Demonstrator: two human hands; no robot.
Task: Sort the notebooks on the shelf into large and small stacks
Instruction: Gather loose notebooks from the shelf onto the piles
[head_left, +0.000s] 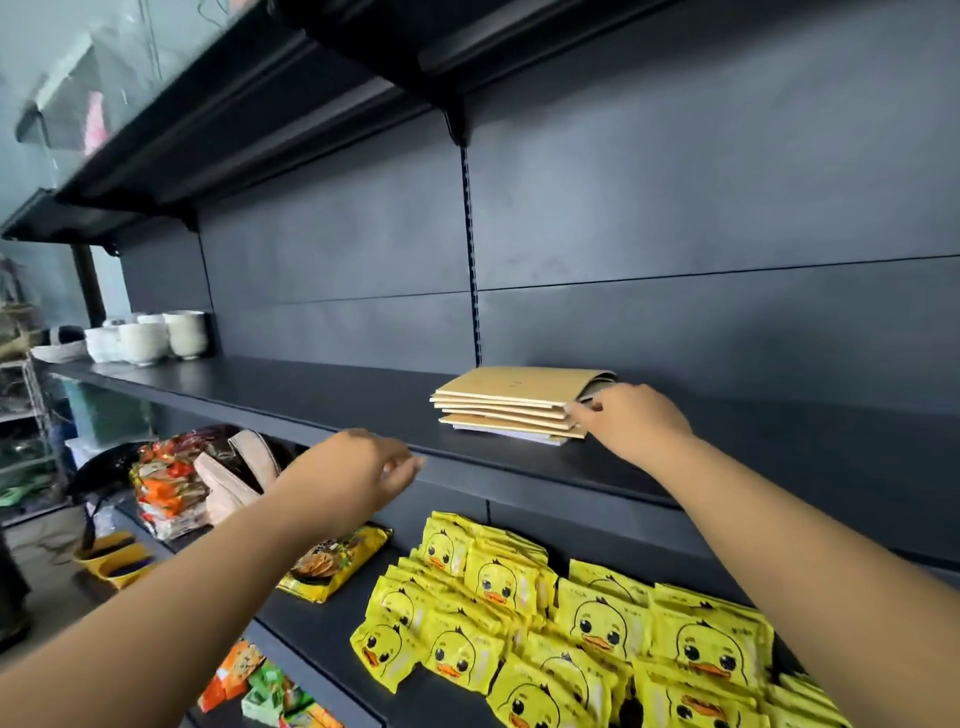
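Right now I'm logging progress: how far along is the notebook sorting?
Nothing looks sorted: the notebooks sit in one mixed stack on the shelf. The right hand fingers the stack's right edge; the left hand hovers, holding nothing. Both stacks remain to build.

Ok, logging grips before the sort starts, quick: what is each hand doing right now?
Left hand: fingers loosely curled, holding nothing, above the shelf edge.
Right hand: fingertips pinching the right end of the notebook stack.
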